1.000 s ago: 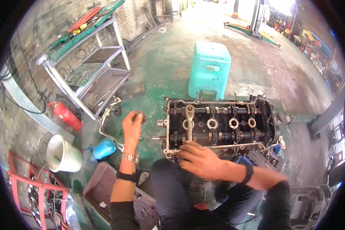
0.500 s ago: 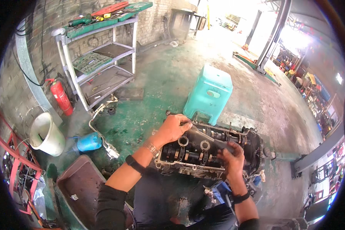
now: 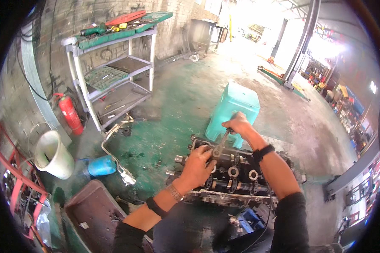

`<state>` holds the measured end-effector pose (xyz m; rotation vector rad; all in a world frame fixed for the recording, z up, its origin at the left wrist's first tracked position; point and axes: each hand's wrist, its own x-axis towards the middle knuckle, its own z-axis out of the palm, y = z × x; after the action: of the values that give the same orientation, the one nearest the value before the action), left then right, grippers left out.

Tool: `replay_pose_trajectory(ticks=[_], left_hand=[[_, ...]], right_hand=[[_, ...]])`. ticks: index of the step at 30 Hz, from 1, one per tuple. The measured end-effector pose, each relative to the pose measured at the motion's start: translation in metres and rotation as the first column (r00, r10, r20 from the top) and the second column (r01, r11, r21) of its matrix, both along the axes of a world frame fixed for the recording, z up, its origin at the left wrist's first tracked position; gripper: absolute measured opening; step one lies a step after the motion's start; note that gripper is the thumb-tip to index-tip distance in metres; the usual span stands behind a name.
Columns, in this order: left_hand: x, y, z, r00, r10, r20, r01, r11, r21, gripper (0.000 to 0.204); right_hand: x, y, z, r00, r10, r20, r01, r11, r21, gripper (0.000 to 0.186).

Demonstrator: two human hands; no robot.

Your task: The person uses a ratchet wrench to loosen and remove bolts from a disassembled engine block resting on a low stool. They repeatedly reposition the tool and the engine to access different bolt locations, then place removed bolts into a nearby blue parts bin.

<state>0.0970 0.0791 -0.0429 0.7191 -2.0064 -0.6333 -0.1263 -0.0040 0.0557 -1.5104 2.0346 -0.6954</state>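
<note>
A cylinder head [image 3: 230, 196] with its camshafts exposed lies on the floor in front of me. Over its far left part, my right hand [image 3: 237, 123] grips the handle of a ratchet wrench [image 3: 218, 149], which slants away from me. My left hand [image 3: 197, 168] is closed about the wrench's head end, low over the cylinder head. What sits under the wrench head is hidden by my left fingers. Round pale-rimmed openings run along the middle of the cylinder head.
A turquoise plastic stool [image 3: 240, 99] stands just beyond the cylinder head. At left are a brown tray [image 3: 93, 211], a white bucket [image 3: 55, 156], a blue bottle [image 3: 102, 165], a fire extinguisher [image 3: 70, 114] and a tool cart [image 3: 82, 76]. A blue box [image 3: 251, 220] lies near my legs.
My right hand has moved from the near right of the cylinder head to its far side, swinging the wrench handle away from me. My left hand has come lower and nearer. The view has shifted slightly.
</note>
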Motion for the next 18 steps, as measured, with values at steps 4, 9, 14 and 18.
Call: replay_pose_trajectory(ticks=[4, 9, 14, 18], left_hand=[[0.011, 0.008, -0.003, 0.996, -0.033, 0.082, 0.033, 0.999, -0.001, 0.042], [0.032, 0.014, -0.021, 0.984, 0.074, 0.163, -0.036, 0.973, -0.229, 0.039], [0.088, 0.015, -0.066, 0.963, 0.231, -0.138, -0.221, 0.971, 0.087, 0.027], [0.128, 0.003, -0.079, 0.893, 0.385, -0.233, -0.349, 0.919, 0.181, 0.02]], right_hand=[[0.051, -0.039, -0.008, 0.916, 0.138, -0.376, -0.165, 0.986, -0.039, 0.042], [0.13, -0.025, -0.018, 0.609, 0.555, -0.567, -0.677, 0.736, -0.007, 0.054], [0.176, 0.051, -0.042, 0.306, 0.694, -0.652, -0.918, 0.396, -0.01, 0.03], [0.168, 0.131, -0.066, 0.332, 0.566, -0.755, -0.937, 0.289, -0.195, 0.019]])
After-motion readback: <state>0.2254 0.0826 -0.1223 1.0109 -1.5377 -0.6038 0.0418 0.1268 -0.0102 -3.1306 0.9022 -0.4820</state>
